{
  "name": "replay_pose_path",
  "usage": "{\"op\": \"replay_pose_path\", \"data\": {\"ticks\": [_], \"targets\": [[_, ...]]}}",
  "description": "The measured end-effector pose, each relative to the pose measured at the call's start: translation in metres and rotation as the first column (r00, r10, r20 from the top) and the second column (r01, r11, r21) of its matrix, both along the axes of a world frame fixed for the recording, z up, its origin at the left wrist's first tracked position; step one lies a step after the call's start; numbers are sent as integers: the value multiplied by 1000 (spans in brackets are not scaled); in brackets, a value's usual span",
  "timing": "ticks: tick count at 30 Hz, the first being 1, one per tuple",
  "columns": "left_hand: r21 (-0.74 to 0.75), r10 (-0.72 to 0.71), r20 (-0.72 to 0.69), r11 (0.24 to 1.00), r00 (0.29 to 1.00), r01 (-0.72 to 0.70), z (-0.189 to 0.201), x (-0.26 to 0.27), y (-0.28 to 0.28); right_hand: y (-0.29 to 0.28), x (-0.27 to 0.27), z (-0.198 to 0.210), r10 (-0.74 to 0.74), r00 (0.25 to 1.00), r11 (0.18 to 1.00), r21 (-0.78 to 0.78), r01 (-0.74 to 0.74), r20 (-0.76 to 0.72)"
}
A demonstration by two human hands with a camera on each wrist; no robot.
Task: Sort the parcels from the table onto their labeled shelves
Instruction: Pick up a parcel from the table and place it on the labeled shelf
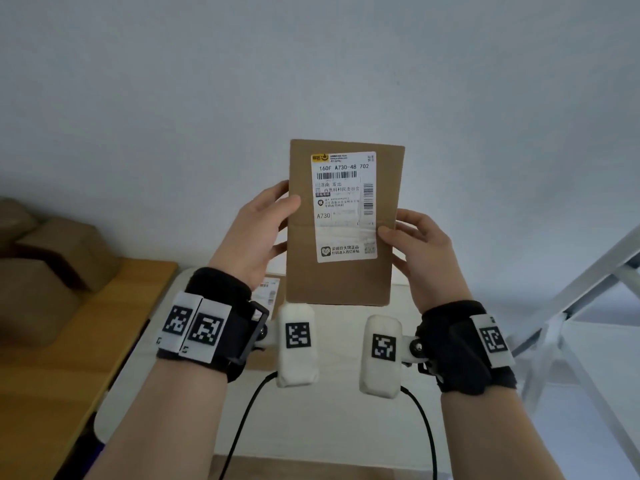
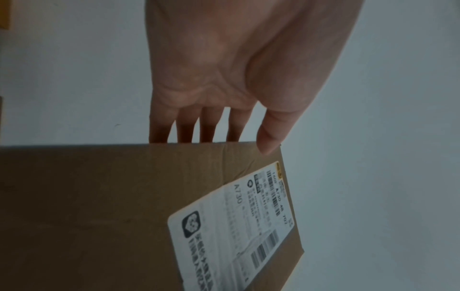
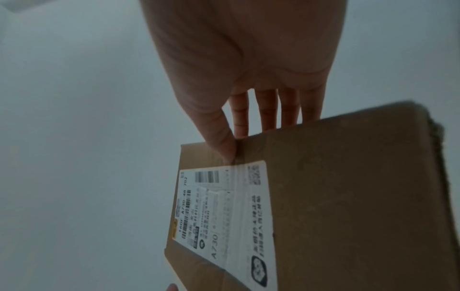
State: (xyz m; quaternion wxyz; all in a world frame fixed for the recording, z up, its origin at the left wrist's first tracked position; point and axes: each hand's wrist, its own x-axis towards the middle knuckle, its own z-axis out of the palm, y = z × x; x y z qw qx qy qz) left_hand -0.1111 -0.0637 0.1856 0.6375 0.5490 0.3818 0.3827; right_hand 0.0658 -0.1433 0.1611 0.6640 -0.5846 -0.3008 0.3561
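Note:
A flat brown cardboard parcel (image 1: 341, 282) stands upright in front of me, its white shipping label (image 1: 344, 206) facing me and reading A730. My left hand (image 1: 263, 230) grips its left edge, thumb on the front and fingers behind. My right hand (image 1: 415, 244) grips its right edge the same way. In the left wrist view the parcel (image 2: 99, 206) fills the lower half, with the thumb (image 2: 270, 135) on its edge. The right wrist view shows the parcel (image 3: 348, 196) and its label (image 3: 224, 216), with the thumb (image 3: 221, 137) pinching the edge.
Below the parcel lies a white table (image 1: 332, 410), with another labelled parcel (image 1: 268, 292) partly hidden behind my left wrist. Brown boxes (image 1: 52, 258) sit on a wooden surface (image 1: 86, 341) at the left. A white metal shelf frame (image 1: 571, 299) stands at the right. A plain wall is behind.

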Motion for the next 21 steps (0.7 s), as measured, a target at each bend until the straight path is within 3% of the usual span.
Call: {"op": "replay_pose_path", "data": {"ticks": [21], "targets": [[36,22,85,999,996,-25,4,-13,12,15,-17,12,-11,1000,998,56,10,15]]}}
